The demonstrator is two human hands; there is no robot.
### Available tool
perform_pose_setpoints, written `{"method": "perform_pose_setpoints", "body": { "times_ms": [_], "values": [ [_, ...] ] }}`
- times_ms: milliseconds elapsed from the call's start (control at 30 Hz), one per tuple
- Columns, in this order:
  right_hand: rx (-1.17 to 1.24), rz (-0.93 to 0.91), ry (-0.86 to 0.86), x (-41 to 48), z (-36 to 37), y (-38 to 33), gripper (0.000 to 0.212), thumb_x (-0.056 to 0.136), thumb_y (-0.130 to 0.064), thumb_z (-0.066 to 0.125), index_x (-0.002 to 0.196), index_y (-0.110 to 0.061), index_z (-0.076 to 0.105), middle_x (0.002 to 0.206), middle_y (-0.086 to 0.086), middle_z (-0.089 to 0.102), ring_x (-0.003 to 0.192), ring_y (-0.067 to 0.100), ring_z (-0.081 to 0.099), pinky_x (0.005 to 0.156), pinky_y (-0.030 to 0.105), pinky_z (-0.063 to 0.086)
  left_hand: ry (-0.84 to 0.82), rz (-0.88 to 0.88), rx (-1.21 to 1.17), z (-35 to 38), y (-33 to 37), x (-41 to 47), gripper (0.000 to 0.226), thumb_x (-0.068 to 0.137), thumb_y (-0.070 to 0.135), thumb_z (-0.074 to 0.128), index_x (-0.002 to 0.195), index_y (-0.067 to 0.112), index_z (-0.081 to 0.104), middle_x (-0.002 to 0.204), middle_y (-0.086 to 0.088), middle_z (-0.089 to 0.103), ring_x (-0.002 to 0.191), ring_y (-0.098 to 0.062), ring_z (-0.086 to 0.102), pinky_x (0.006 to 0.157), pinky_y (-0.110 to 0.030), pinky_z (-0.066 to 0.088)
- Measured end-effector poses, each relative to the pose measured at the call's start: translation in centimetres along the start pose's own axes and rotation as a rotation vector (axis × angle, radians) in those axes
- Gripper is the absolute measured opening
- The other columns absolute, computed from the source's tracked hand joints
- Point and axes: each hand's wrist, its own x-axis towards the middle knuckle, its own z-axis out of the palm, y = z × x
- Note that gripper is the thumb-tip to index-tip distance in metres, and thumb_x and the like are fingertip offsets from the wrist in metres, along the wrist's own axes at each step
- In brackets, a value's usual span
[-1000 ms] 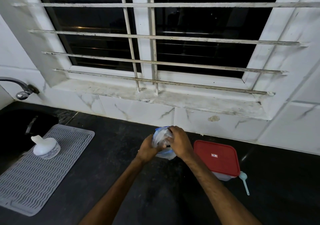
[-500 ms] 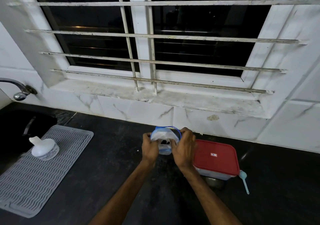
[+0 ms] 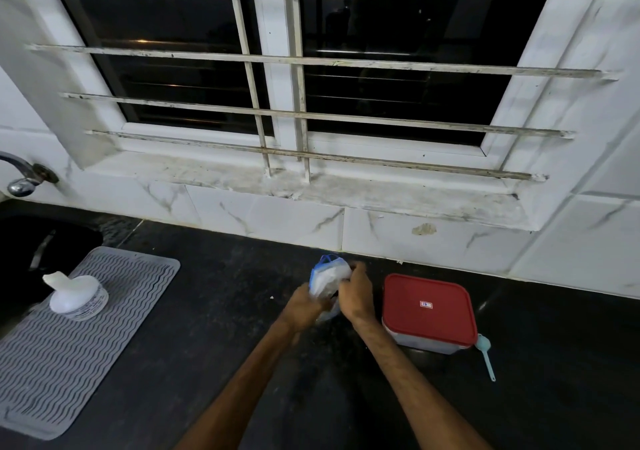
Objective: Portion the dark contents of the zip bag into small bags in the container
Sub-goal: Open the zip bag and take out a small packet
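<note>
A clear zip bag (image 3: 326, 278) with a blue zip strip stands between my hands above the black counter. My left hand (image 3: 304, 305) grips its lower left side. My right hand (image 3: 356, 293) holds its right edge near the top. The bag's dark contents are mostly hidden behind my fingers. To the right sits a clear container with a red lid (image 3: 427, 309), closed. A small pale blue scoop (image 3: 485, 352) lies against the container's right corner.
The black counter (image 3: 214, 328) runs to a white tiled wall under a barred window. A grey ribbed mat (image 3: 69, 345) at the left carries a white lidded tub (image 3: 76, 299). A dark sink (image 3: 31, 252) and tap (image 3: 20, 179) lie at far left.
My hands shifted on the zip bag: the bag's top now stands higher and leans left, with my right hand up at its right edge and my left hand lower down.
</note>
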Motion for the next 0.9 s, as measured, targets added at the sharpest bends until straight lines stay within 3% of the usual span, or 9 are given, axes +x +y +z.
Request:
{"method": "perform_pose_setpoints", "body": {
  "times_ms": [100,167,233,333,433,567,700,767,900],
  "values": [
    [0.050,-0.067,-0.057,-0.8,0.9,0.3,0.043,0.088,-0.006,0.055,0.127,-0.007,0.039,0.122,0.014,0.053,0.112,0.028,0.055,0.096,0.036,0.045,0.135,-0.122,-0.322,-0.1,-0.3,0.1,0.011,0.092,0.002,0.060,0.100,-0.001,0.067,0.079,-0.011,0.070,0.060,-0.013,0.069,0.053,-0.026,0.056],
    [-0.020,-0.126,-0.116,-1.1,1.3,1.3,0.052,0.087,-0.012,0.061,0.133,-0.006,0.036,0.127,0.008,0.044,0.116,0.020,0.047,0.103,0.033,0.040,0.162,-0.226,-0.584,-0.8,-0.5,0.7,0.016,0.093,-0.005,0.051,0.098,-0.008,0.066,0.071,-0.013,0.072,0.057,-0.020,0.070,0.052,-0.030,0.057],
    [-0.167,-0.164,-0.159,-0.9,1.2,2.2,0.043,0.088,-0.007,0.060,0.127,-0.003,0.043,0.124,0.007,0.041,0.114,0.018,0.045,0.100,0.028,0.037,0.151,-0.252,-0.673,-1.4,-0.5,0.8,0.019,0.092,-0.011,0.044,0.094,-0.011,0.063,0.066,-0.015,0.072,0.055,-0.024,0.070,0.050,-0.030,0.058],
    [-0.197,-0.116,-0.129,-0.5,1.1,2.7,0.025,0.085,0.000,0.056,0.110,0.000,0.057,0.114,0.015,0.057,0.106,0.028,0.057,0.090,0.032,0.044,0.186,-0.212,-0.539,-1.9,-1.2,1.3,0.027,0.084,-0.009,0.050,0.110,-0.009,0.059,0.087,-0.022,0.072,0.073,-0.029,0.071,0.057,-0.035,0.060],
    [-0.169,-0.076,-0.088,-0.5,1.0,2.0,0.026,0.079,0.006,0.050,0.101,0.000,0.062,0.103,0.017,0.067,0.097,0.029,0.064,0.079,0.028,0.047,0.176,-0.133,-0.357,-2.0,-1.7,1.5,0.055,0.073,0.008,0.068,0.123,0.010,0.046,0.117,-0.021,0.061,0.100,-0.033,0.066,0.074,-0.050,0.060],
    [-0.268,-0.082,-0.149,-0.1,0.6,1.9,0.028,0.082,0.004,0.046,0.106,-0.002,0.057,0.110,0.015,0.064,0.100,0.029,0.062,0.077,0.027,0.046,0.016,0.046,-0.215,-2.0,-0.8,1.3,0.035,0.077,0.012,0.081,0.108,0.013,0.064,0.101,-0.008,0.073,0.095,-0.021,0.070,0.090,-0.042,0.057],
    [-0.437,-0.138,-0.327,-0.1,1.1,2.3,0.032,0.089,-0.010,0.053,0.120,-0.006,0.048,0.116,0.017,0.063,0.105,0.033,0.062,0.086,0.040,0.052,0.347,-0.031,-0.100,-2.4,-1.5,3.3,0.027,0.091,0.024,0.068,0.108,0.002,0.068,0.105,-0.020,0.071,0.093,-0.031,0.069,0.082,-0.043,0.058],
    [-0.519,-0.211,-0.304,-0.1,1.3,2.3,0.028,0.093,-0.020,0.054,0.118,-0.008,0.048,0.114,0.014,0.063,0.103,0.032,0.061,0.082,0.041,0.052,0.373,-0.034,-0.046,-2.6,-2.2,3.9,0.029,0.094,0.023,0.064,0.114,0.001,0.065,0.106,-0.019,0.070,0.094,-0.032,0.068,0.078,-0.041,0.058],
    [-0.545,-0.285,-0.229,0.4,2.0,2.5,0.012,0.093,-0.015,0.048,0.100,-0.008,0.054,0.102,0.012,0.064,0.093,0.030,0.060,0.072,0.035,0.045,0.312,0.022,-0.078,-2.8,-3.7,5.1,0.023,0.098,0.014,0.056,0.114,0.001,0.064,0.103,-0.015,0.070,0.093,-0.030,0.069,0.076,-0.037,0.058]
  ]
}}
